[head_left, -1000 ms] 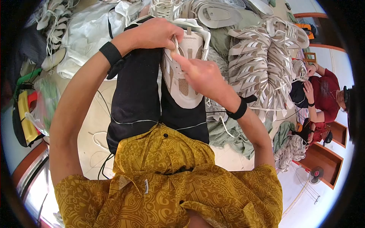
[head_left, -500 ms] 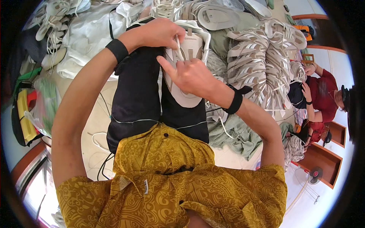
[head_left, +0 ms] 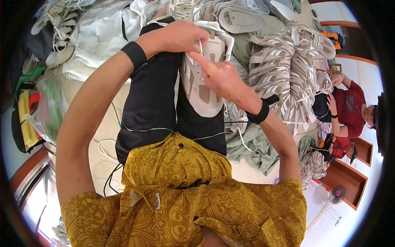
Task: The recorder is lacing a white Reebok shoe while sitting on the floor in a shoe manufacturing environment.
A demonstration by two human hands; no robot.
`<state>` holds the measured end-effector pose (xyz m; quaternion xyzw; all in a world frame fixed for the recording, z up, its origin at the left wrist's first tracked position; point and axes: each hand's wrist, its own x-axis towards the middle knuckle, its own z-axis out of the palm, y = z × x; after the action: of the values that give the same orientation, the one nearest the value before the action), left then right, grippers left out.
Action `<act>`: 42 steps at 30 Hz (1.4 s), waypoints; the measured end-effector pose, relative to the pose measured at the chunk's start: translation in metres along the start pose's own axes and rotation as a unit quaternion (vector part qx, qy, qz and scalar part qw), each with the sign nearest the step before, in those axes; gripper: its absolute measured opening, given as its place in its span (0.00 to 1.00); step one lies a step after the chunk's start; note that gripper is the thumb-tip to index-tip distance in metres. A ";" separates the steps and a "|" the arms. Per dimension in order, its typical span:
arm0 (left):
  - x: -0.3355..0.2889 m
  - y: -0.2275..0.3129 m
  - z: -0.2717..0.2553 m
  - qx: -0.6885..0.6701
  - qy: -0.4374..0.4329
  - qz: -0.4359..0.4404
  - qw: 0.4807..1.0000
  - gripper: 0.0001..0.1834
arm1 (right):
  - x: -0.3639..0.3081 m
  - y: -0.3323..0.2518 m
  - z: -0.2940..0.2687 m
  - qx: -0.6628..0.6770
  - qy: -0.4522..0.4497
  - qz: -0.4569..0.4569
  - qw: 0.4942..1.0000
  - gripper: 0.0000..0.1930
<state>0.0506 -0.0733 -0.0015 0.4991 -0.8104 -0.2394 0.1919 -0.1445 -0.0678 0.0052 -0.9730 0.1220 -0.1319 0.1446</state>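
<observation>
A white and beige sneaker upper [head_left: 203,92] lies across my lap, between my black-trousered thighs. My left hand [head_left: 179,37] grips its far end near the collar. My right hand [head_left: 218,76] rests on top of the upper, its index finger stretched toward the lace area, pinching what looks like a thin white lace. Both wrists carry black bands.
A large heap of matching sneaker uppers [head_left: 292,70] lies to my right, more of them at the top. White cloth [head_left: 98,37] is bunched at upper left. A yellow and red object [head_left: 26,119] sits at far left. A person in red [head_left: 349,111] sits at the right.
My right hand slid up the upper toward the collar, its fingers closing from spread to a pointed pinch. The left hand kept its grip.
</observation>
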 end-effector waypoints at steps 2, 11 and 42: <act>0.001 -0.001 0.000 0.007 -0.003 -0.003 1.000 0.13 | -0.001 -0.001 -0.001 0.015 0.008 0.023 1.000 0.26; 0.009 -0.004 -0.008 0.011 -0.043 0.041 0.998 0.10 | -0.002 -0.021 -0.006 -0.239 -0.057 -0.094 0.965 0.25; -0.006 -0.001 0.003 -0.014 0.035 0.012 0.999 0.12 | 0.002 0.006 -0.017 0.234 -0.113 0.185 0.948 0.27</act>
<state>0.0526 -0.0675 -0.0048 0.4946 -0.8058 -0.2308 0.2297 -0.1483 -0.0783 0.0193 -0.8809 0.2480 -0.0167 0.4027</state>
